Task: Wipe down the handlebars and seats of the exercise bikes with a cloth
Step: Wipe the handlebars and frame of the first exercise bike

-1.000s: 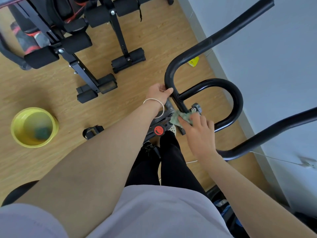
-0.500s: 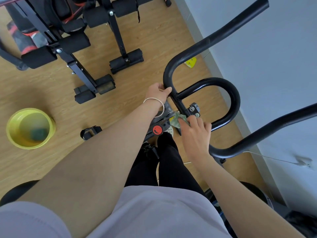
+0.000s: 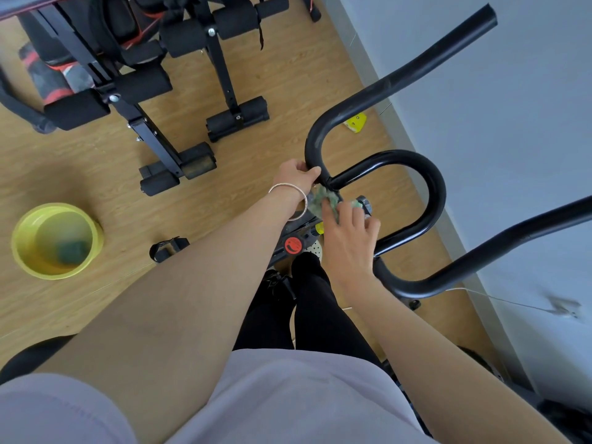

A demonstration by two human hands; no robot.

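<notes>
Well to the left of where you gripped, a yellow basin (image 3: pixel 56 240) sat on the wooden floor with something dark green inside it, and a black pedal (image 3: pixel 168 248) lay between it and your arms. Your left hand (image 3: pixel 296 177), a thin bangle (image 3: pixel 290 200) on its wrist, was curled tight round the left bend of the handlebar (image 3: pixel 312 149). Just right of and below that hold, the green cloth (image 3: pixel 323 200) was bunched against the stem where the bars met. Your right hand (image 3: pixel 347 238) held it there, fingers bent over it, though blur hid your thumb. Right of that hand the handlebar's inner loop (image 3: pixel 435 193) curved round, and beyond it stood the pale wall (image 3: pixel 512 139).
</notes>
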